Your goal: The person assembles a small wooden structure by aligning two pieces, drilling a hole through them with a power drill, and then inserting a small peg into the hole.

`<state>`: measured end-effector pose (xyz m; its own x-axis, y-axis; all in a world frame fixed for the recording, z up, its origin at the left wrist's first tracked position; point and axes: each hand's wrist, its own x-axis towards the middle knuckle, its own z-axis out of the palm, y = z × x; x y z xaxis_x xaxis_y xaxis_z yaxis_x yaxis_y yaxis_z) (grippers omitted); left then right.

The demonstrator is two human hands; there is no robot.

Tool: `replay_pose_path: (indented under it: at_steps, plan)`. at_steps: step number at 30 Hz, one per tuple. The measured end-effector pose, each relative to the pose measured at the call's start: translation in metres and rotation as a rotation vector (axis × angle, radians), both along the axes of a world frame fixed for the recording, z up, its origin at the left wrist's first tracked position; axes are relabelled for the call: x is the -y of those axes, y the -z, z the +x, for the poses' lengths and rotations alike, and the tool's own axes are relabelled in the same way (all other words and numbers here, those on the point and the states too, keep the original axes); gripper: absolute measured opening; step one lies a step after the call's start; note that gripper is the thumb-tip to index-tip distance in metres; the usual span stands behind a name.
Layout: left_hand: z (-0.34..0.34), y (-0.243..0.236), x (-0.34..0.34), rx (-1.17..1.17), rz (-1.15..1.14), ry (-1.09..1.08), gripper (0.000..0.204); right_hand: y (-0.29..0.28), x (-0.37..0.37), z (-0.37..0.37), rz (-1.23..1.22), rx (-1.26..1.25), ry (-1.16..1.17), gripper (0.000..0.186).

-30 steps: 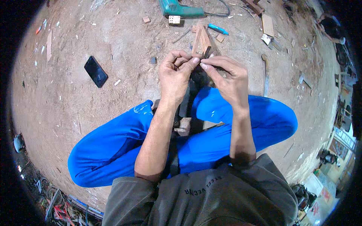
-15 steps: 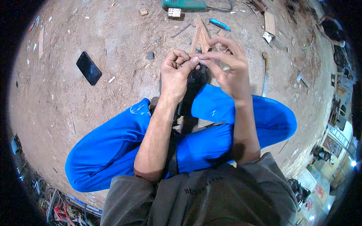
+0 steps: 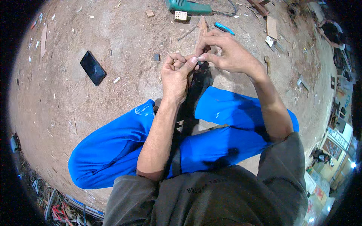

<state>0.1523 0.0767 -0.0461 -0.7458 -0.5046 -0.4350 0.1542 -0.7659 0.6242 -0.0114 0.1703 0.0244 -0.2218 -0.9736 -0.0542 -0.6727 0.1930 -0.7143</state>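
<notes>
My left hand (image 3: 177,71) is closed, thumb and finger pinched on something too small to make out. My right hand (image 3: 229,54) arches in from the right, its thumb at the left hand's fingertips and its index finger bent over them, hiding what is between. Just beyond both, a pointed wooden piece (image 3: 202,25) lies partly covered by my fingers. Below them a long black object (image 3: 190,113), unclear in shape, runs between my blue-trousered legs (image 3: 109,147).
On the dusty floor (image 3: 56,94) lie a black phone (image 3: 92,67), a green power tool (image 3: 192,8) with cord, a dotted block (image 3: 180,16), a cyan tool (image 3: 224,28), a grey cube (image 3: 157,57), wood offcuts (image 3: 271,27) and a wooden handle (image 3: 267,64). Clutter lines the right edge.
My right elbow has swung out to the right, and that hand has turned so it comes in more sideways, fingers curled over the pinch. My left hand stays in much the same place.
</notes>
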Motion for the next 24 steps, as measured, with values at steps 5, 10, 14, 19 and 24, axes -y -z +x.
replay_pose_path:
  at_steps: [5, 10, 14, 19, 24]
  plan:
    - [-0.002, 0.001, -0.002, -0.024, -0.018, -0.035, 0.018, 0.006, 0.005, -0.002, 0.003, 0.111, 0.005, 0.016]
    - [-0.003, 0.007, -0.001, -0.020, -0.028, -0.020, 0.017, 0.010, 0.002, 0.005, -0.068, -0.020, 0.105, 0.016]
    - [-0.004, -0.003, 0.001, -0.035, -0.113, -0.021, 0.023, 0.005, 0.006, 0.007, -0.041, 0.053, 0.152, 0.014]
    - [-0.004, -0.005, 0.001, 0.080, -0.348, 0.046, 0.032, 0.007, 0.005, 0.006, -0.020, 0.111, 0.194, 0.012]
    - [-0.007, 0.003, 0.001, 0.120, -0.799, 0.006, 0.031, 0.015, 0.002, 0.004, -0.095, 0.018, 0.171, 0.014]
